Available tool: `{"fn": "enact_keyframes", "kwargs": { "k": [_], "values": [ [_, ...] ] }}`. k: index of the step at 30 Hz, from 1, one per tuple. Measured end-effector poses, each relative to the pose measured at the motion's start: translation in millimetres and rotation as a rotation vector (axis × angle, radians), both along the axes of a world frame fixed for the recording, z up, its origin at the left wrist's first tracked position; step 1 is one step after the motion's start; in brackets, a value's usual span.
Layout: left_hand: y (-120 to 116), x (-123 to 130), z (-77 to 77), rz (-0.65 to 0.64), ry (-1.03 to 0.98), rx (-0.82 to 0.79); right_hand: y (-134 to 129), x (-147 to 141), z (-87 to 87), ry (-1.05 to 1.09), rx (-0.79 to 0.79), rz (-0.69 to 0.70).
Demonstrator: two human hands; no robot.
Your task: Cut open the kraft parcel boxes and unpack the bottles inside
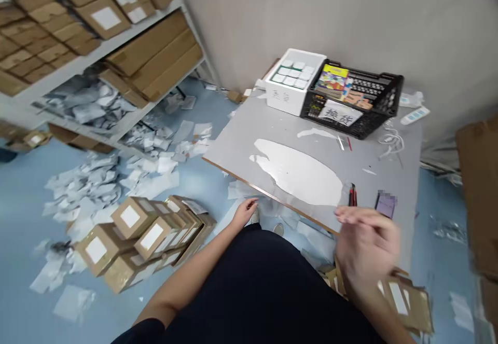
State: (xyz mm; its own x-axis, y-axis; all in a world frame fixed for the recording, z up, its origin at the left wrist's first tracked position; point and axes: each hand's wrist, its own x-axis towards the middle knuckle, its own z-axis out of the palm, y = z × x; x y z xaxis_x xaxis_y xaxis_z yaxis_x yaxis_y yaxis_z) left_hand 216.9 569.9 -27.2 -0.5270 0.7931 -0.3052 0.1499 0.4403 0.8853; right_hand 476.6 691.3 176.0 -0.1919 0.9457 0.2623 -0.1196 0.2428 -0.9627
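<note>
The left hand (244,213) sits low at the near edge of the grey tabletop (249,139), its fingers loosely open and pinching nothing, right beside the board's brown edge. The right hand (368,250) hangs over the tabletop's near edge, its fingers half curled. Motion blur hides whether it grips anything. Just beyond it lie a red-and-black utility knife (352,194) and a small purple item (386,204), too blurred to identify.

At the far end of the tabletop, against the wall, a white foam box (286,97) stands open, with rows of small white square packets (290,72) packed inside. Touching its side is a black plastic crate (383,92) holding brightly printed packs (332,80) that stand tilted at one end. A white paper sign (340,113) with printed characters hangs on the crate's front. A glossy white patch (298,172) covers the middle of the tabletop.

Brown cardboard mailers with white labels (105,17) fill the metal shelf (116,110) at left, and its lower level carries loose grey-white wrappers (87,106). More wrappers (89,193) litter the blue floor (27,178) around a pile of similar mailers (143,235). Another mailer (404,302) lies on the floor below the right hand.
</note>
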Motion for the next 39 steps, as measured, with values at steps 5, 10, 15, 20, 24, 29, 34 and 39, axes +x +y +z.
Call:
{"fn": "enact_keyframes", "kwargs": {
  "k": [5, 10, 15, 20, 24, 29, 34, 39],
  "values": [
    [-79, -24, -15.9, 0.281, 0.019, -0.067, -6, -61, -120.8, -0.251, -0.427, 0.185],
    [-154, -51, -32.3, 0.470, 0.040, -0.152, -49, -95, -216.1, -0.420, -0.629, 0.425],
    [-223, -91, -43.0, 0.599, 0.039, -0.156, -95, -166, -237.7, -0.489, -0.599, 0.595],
    [-283, -139, -53.2, 0.700, 0.005, -0.106, -137, -257, -240.5, -0.509, -0.551, 0.758],
    [-320, -163, -59.4, 0.822, -0.054, -0.036, -169, -316, -244.6, -0.539, -0.565, 0.860],
    [-353, -169, -65.4, 1.056, -0.213, 0.036, -203, -373, -255.6, -0.627, -0.539, 1.033],
    [-374, -164, -72.7, 1.251, -0.330, 0.033, -228, -417, -271.8, -0.712, -0.524, 1.211],
    [-391, -163, -76.7, 1.388, -0.343, 0.026, -242, -460, -284.7, -0.776, -0.442, 1.358]
  ]
}}
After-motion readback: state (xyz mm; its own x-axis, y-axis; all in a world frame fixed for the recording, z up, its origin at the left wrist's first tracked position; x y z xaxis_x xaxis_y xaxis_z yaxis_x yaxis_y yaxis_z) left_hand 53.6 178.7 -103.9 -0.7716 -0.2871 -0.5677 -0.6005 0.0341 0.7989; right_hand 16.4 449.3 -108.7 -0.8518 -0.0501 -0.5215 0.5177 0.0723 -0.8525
